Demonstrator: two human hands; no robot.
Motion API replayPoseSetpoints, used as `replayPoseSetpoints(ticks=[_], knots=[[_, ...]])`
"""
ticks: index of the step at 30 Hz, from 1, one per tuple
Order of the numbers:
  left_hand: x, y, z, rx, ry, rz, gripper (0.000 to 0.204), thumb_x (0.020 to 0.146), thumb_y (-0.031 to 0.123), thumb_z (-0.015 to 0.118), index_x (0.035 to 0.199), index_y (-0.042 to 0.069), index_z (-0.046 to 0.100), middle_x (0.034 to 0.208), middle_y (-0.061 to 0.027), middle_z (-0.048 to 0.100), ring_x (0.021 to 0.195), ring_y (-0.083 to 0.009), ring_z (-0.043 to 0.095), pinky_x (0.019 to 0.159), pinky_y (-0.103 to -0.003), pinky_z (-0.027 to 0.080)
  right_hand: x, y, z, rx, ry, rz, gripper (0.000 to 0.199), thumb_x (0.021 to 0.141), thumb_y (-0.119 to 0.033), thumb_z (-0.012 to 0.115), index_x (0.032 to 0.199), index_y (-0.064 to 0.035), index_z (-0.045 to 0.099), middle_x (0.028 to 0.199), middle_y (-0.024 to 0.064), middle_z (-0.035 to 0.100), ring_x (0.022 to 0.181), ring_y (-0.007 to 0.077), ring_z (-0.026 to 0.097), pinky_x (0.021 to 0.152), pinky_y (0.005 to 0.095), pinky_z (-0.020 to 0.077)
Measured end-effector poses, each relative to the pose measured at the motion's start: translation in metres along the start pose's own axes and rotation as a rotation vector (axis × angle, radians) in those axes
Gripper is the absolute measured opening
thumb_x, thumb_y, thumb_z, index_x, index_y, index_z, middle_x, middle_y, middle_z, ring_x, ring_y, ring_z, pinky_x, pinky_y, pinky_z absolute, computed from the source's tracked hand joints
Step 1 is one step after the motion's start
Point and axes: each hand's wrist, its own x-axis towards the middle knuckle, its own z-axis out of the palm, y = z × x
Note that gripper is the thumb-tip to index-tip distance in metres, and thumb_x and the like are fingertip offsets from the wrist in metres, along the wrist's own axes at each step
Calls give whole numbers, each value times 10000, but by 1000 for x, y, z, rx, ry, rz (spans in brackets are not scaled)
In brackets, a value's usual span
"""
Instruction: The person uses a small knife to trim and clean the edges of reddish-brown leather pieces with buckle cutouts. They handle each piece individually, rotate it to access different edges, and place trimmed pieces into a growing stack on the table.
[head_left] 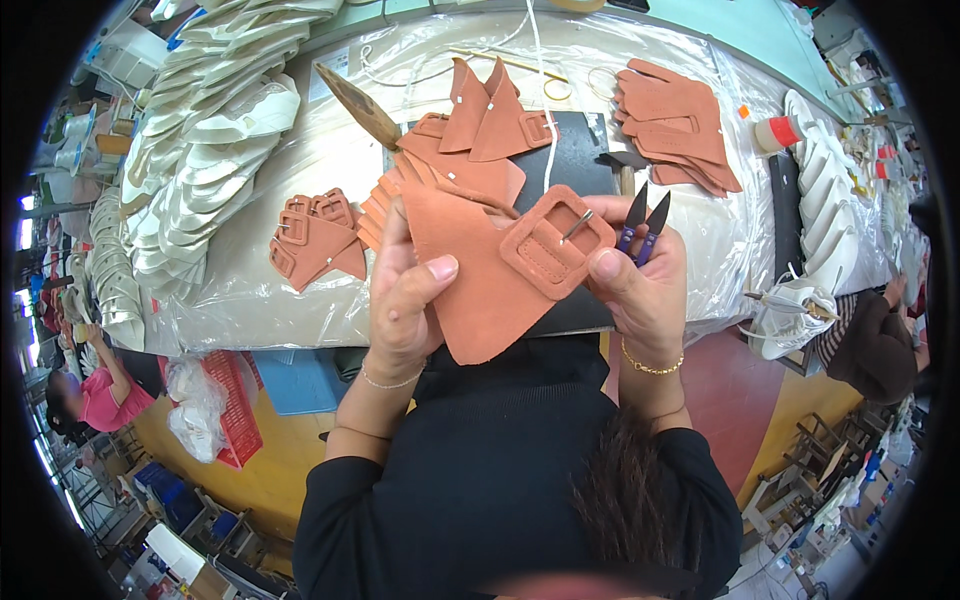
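My left hand (400, 305) grips an orange-brown leather piece (470, 290), thumb on top and fingers behind. A square leather-covered buckle (530, 262) with a metal prong sits at the piece's upper right. My right hand (650, 285) pinches the buckle's right side, with thread snips (640, 230) held in the same hand, their dark blades pointing up and apart. Just beyond, a fanned stack of similar leather pieces (455, 180) lies partly hidden behind the held piece. Several buckled pieces (325, 245) lie to its left, and more flat leather pieces (680, 125) at the right.
White shoe uppers (215, 150) are heaped at the left, with another row (825, 190) at the right. A pointed wooden tool (357, 107), a hammer (622, 162), a dark mat (575, 150) and a red-and-white spool (775, 133) are on the plastic-covered table. Other people work at both sides.
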Motion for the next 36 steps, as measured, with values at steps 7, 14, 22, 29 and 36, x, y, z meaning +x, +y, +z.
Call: replayPoseSetpoints(ticks=[7,14,22,29,36], knots=[[3,-3,-4,49,25,-18,541,832,125,587,1315,5,376,1128,-113,572,981,-160,594,868,-305,488,2,-2,-4,-10,6,46,389,846,-212,746,1132,18,618,806,26,652,592,5,490,492,155,359],[3,12,-26,631,40,42,150,853,-19,598,993,-42,649,859,-57,649,657,-64,546,609,-192,394,9,0,-11,-292,4,-187,255,871,-154,709,1072,-1,675,797,-52,511,579,8,403,522,154,311],[3,-9,-24,688,44,547,227,890,22,534,1046,-114,626,839,-93,662,835,-172,643,794,-250,459,15,18,-11,-123,-4,-59,258,960,-182,589,1167,-30,612,735,-24,546,488,30,440,452,163,311],[7,-15,-17,159,63,200,447,936,215,546,1261,-72,434,1218,-216,545,1129,-266,573,948,-388,505,19,23,-14,47,-156,-44,217,972,-124,535,1145,-4,584,715,-7,560,470,23,453,424,168,337],[9,-7,-13,-171,-74,-227,437,918,157,591,1276,-37,432,1104,-188,613,824,-249,679,720,-357,586,16,27,-6,-120,-168,-10,159,950,-88,570,1084,-5,587,841,0,586,506,8,428,455,176,338]])
